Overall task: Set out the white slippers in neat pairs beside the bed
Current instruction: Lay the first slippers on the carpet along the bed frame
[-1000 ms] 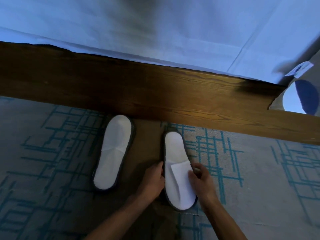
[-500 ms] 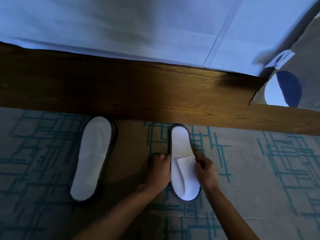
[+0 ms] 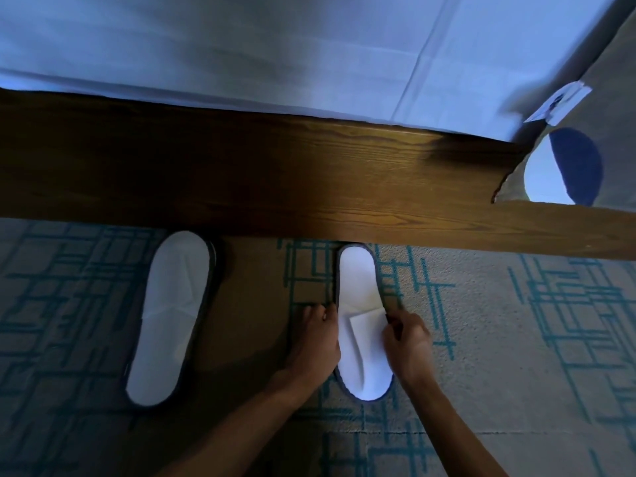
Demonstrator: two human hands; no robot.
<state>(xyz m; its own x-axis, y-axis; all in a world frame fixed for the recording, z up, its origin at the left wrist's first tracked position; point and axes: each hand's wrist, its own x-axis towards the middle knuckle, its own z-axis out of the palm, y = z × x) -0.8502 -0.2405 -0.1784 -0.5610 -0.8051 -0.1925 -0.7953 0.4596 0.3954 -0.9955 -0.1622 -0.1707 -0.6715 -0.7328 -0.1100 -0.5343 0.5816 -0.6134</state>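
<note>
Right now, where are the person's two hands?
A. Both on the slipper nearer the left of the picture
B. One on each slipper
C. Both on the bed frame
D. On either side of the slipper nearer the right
D: the left hand and right hand flank the right slipper, while the left slipper lies untouched on the carpet.

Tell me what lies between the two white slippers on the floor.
Head view: between the left slipper and the right slipper lies bare patterned carpet, plus the left hand resting against the right slipper's edge.
</note>
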